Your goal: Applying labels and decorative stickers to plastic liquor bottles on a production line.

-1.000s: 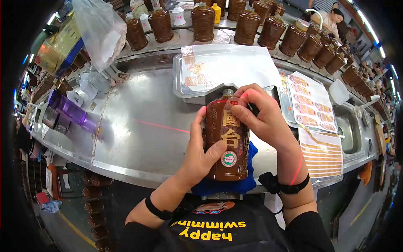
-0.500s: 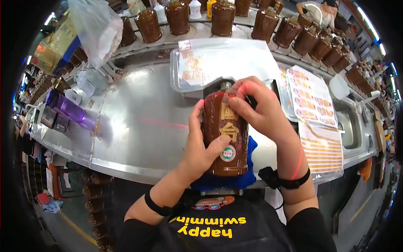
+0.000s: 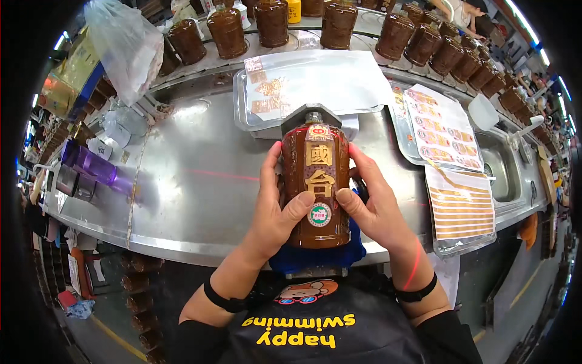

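Both hands hold a brown bottle (image 3: 316,185) lying lengthwise over the near edge of the steel tabletop (image 3: 200,182), its neck pointing far. The left hand (image 3: 276,209) wraps the bottle's left side with the thumb across the front near a round sticker; the right hand (image 3: 373,203) wraps the right side, its thumb touching the same spot from the right. A blue cloth (image 3: 315,258) lies under the bottle's near end. Just beyond the neck sits a tray (image 3: 242,106) with a clear sheet of small gold labels. To the right lie a sheet of red-and-white stickers (image 3: 442,130) and, nearer, a sheet of gold strips (image 3: 464,209). A row of like bottles (image 3: 273,21) stands along the far edge. On the left are a purple cup (image 3: 91,164) and a clear plastic bag (image 3: 124,45)
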A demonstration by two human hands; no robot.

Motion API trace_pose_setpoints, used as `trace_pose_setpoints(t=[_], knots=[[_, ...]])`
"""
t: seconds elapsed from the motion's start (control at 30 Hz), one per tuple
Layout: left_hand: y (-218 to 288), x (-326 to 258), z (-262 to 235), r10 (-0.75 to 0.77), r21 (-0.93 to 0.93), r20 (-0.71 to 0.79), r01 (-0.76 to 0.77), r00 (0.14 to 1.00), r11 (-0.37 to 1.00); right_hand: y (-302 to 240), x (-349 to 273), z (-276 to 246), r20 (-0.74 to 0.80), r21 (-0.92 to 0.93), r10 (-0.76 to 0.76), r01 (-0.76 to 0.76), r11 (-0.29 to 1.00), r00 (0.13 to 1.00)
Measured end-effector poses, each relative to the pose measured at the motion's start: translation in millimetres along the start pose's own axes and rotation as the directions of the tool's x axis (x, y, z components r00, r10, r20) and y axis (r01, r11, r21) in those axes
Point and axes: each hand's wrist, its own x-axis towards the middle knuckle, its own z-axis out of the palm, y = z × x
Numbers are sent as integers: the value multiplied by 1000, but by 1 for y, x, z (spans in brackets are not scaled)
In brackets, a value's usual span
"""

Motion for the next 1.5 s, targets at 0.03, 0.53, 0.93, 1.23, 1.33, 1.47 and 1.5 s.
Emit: trace_pose_setpoints(t=[0.03, 0.53, 0.93, 1.23, 1.33, 1.47, 1.5], knots=[[0, 0, 0, 3, 2, 4, -3, 1000, 1000, 4, -1, 1, -1, 54, 25, -25, 998, 1000], [-6, -2, -7, 33, 69, 18, -34, 999, 997, -2, -3, 5, 5, 40, 44, -45, 998, 999], [6, -5, -5, 312, 187, -78, -293, 947, 938, -4, -5, 6, -11, 60, 38, -37, 997, 999], [37, 18, -20, 442, 753, 494, -622, 749, 214, 1, -7, 6, 13, 51, 21, -21, 998, 1000], [40, 33, -22, 453, 791, 487, -597, 747, 133, 1, -7, 6, 16, 36, 12, -12, 999, 1000], [42, 45, -18, 536, 854, 340, -492, 773, 168, 3, -6, 3, 29, -4, -11, 11, 1000, 1000], [42, 44, -16, 543, 825, 289, -493, 788, 275, 2, -5, 3, 32, 0, -11, 11, 1000, 999]])
